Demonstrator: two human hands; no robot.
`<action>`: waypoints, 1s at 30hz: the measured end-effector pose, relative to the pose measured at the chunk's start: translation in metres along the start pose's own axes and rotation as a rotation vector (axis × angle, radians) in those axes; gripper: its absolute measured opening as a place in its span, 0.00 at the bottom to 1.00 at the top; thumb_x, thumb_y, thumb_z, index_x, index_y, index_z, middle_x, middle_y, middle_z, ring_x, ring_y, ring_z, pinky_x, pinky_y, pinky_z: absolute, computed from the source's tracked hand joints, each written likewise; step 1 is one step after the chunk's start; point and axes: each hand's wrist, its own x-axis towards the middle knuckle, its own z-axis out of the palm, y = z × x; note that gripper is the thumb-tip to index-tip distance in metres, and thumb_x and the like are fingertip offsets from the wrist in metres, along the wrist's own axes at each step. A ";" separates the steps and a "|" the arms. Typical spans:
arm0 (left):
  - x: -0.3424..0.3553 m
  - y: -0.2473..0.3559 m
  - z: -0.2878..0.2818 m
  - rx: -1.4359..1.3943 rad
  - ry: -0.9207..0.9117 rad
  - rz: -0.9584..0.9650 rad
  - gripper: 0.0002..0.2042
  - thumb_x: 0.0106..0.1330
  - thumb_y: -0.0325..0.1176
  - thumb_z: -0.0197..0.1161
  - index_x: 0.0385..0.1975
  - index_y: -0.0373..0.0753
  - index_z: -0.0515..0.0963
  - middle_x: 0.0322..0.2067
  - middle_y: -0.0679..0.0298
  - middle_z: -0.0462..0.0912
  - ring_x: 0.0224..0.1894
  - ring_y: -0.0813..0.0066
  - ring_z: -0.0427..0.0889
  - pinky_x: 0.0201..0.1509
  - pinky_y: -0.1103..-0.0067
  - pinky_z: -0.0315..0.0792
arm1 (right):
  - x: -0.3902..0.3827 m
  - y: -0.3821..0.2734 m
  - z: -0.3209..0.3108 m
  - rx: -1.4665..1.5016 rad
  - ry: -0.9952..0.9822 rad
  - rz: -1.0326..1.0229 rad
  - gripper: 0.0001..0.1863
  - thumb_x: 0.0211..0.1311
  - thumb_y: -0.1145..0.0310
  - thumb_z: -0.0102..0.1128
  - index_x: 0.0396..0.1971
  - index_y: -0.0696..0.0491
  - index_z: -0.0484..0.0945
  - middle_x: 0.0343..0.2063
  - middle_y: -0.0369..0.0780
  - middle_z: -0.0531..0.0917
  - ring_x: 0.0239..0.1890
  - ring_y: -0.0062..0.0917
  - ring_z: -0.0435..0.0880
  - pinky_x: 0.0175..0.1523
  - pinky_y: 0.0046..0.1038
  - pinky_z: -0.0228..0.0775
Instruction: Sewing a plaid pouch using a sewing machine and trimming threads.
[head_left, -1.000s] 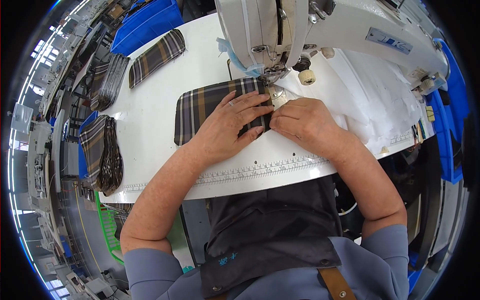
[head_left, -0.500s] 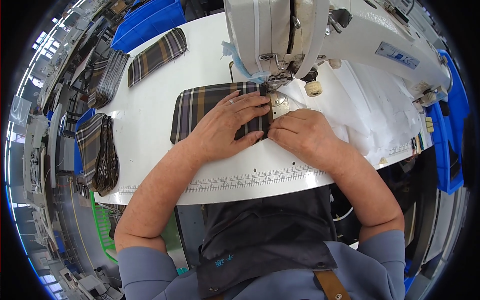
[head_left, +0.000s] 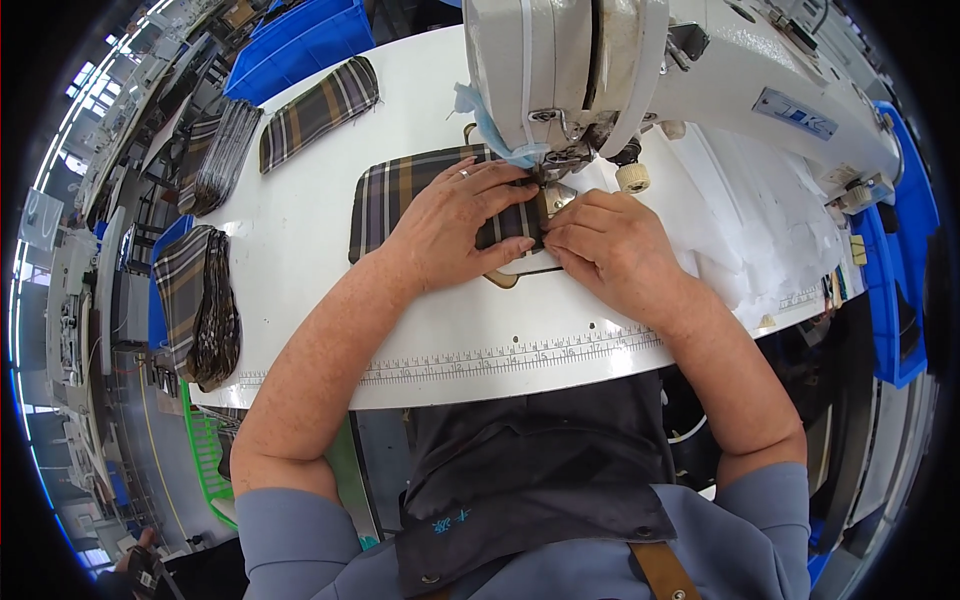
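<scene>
A dark plaid fabric panel (head_left: 385, 205) with tan and white stripes lies flat on the white sewing table (head_left: 300, 290). Its right edge sits under the needle area of the sewing machine (head_left: 560, 80). My left hand (head_left: 455, 220) rests on the panel with its fingers spread, fingertips near the presser foot. At the panel's right edge, close to the metal needle plate (head_left: 562, 195), my right hand (head_left: 615, 245) has its thumb and fingers pinched together on the cloth edge. The exact grip is partly hidden by the fingers.
Stacks of plaid pieces (head_left: 205, 300) stand at the left edge, another stack (head_left: 215, 160) behind them. A single plaid piece (head_left: 320, 112) lies farther back. White sheet material (head_left: 740, 220) covers the right side. Blue bins (head_left: 300, 45) are beyond the table; a ruler strip (head_left: 500, 358) runs along the front.
The panel has slid away from me, farther toward the machine, and both hands moved along with it. A curved brown-edged opening in the table now shows below the panel.
</scene>
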 end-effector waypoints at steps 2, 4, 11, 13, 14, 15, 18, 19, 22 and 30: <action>0.000 0.000 -0.001 0.037 0.027 0.025 0.22 0.60 0.38 0.72 0.55 0.41 0.81 0.60 0.57 0.78 0.65 0.58 0.74 0.73 0.62 0.63 | 0.000 0.000 -0.001 -0.017 -0.018 0.029 0.05 0.51 0.71 0.69 0.29 0.53 0.85 0.30 0.34 0.84 0.35 0.29 0.83 0.40 0.32 0.75; -0.004 0.002 0.000 -0.160 -0.007 0.088 0.14 0.60 0.32 0.72 0.46 0.39 0.86 0.53 0.59 0.84 0.58 0.60 0.81 0.65 0.66 0.73 | -0.001 0.001 -0.001 -0.011 -0.010 0.061 0.05 0.51 0.70 0.69 0.28 0.52 0.85 0.30 0.33 0.84 0.37 0.28 0.83 0.41 0.32 0.74; -0.005 0.012 0.003 -0.277 0.058 0.071 0.09 0.59 0.23 0.70 0.39 0.36 0.87 0.47 0.61 0.87 0.51 0.64 0.86 0.55 0.73 0.80 | -0.001 0.000 -0.003 -0.007 -0.012 0.104 0.04 0.51 0.70 0.69 0.28 0.51 0.85 0.31 0.33 0.83 0.36 0.29 0.82 0.42 0.33 0.73; -0.003 0.010 0.004 -0.284 0.053 0.061 0.09 0.59 0.23 0.70 0.39 0.36 0.87 0.47 0.62 0.86 0.51 0.64 0.85 0.56 0.73 0.80 | -0.001 0.000 -0.003 -0.018 0.004 0.114 0.05 0.51 0.70 0.68 0.30 0.51 0.85 0.32 0.34 0.83 0.36 0.30 0.82 0.42 0.33 0.73; -0.002 0.009 0.005 -0.283 0.050 0.063 0.09 0.59 0.23 0.70 0.39 0.36 0.87 0.47 0.62 0.86 0.51 0.64 0.85 0.56 0.73 0.80 | -0.001 -0.001 -0.003 -0.019 0.006 0.116 0.05 0.51 0.70 0.68 0.30 0.51 0.85 0.32 0.34 0.83 0.36 0.30 0.82 0.42 0.33 0.73; 0.000 0.008 0.006 -0.271 0.064 0.065 0.09 0.59 0.23 0.70 0.39 0.36 0.87 0.47 0.62 0.86 0.51 0.64 0.85 0.56 0.73 0.80 | -0.001 -0.001 -0.003 -0.049 -0.006 0.138 0.05 0.51 0.70 0.68 0.30 0.51 0.85 0.33 0.34 0.82 0.36 0.31 0.81 0.42 0.34 0.73; 0.006 0.005 0.008 -0.257 0.070 0.059 0.08 0.59 0.23 0.70 0.39 0.36 0.87 0.48 0.62 0.86 0.51 0.65 0.85 0.56 0.73 0.80 | 0.000 0.000 -0.002 -0.096 -0.007 0.166 0.06 0.52 0.70 0.67 0.31 0.52 0.85 0.33 0.35 0.82 0.36 0.31 0.81 0.42 0.34 0.73; 0.008 0.004 0.008 -0.253 0.064 0.048 0.08 0.59 0.23 0.70 0.39 0.36 0.87 0.48 0.62 0.86 0.51 0.65 0.85 0.56 0.73 0.80 | 0.000 0.001 -0.003 -0.111 0.004 0.169 0.06 0.53 0.70 0.67 0.32 0.52 0.85 0.33 0.36 0.82 0.36 0.32 0.81 0.42 0.35 0.73; 0.012 -0.001 0.008 -0.246 0.084 0.021 0.08 0.60 0.24 0.69 0.39 0.37 0.87 0.47 0.62 0.86 0.51 0.64 0.85 0.56 0.73 0.80 | 0.003 -0.001 -0.001 -0.146 0.006 0.206 0.08 0.54 0.69 0.67 0.34 0.52 0.84 0.33 0.37 0.81 0.36 0.34 0.81 0.42 0.37 0.73; 0.016 -0.026 0.032 -0.217 0.216 0.160 0.08 0.61 0.32 0.66 0.37 0.42 0.88 0.44 0.63 0.87 0.48 0.62 0.84 0.53 0.69 0.79 | 0.007 -0.005 0.000 -0.195 -0.100 0.189 0.19 0.55 0.70 0.67 0.49 0.55 0.80 0.40 0.44 0.78 0.44 0.41 0.79 0.48 0.40 0.73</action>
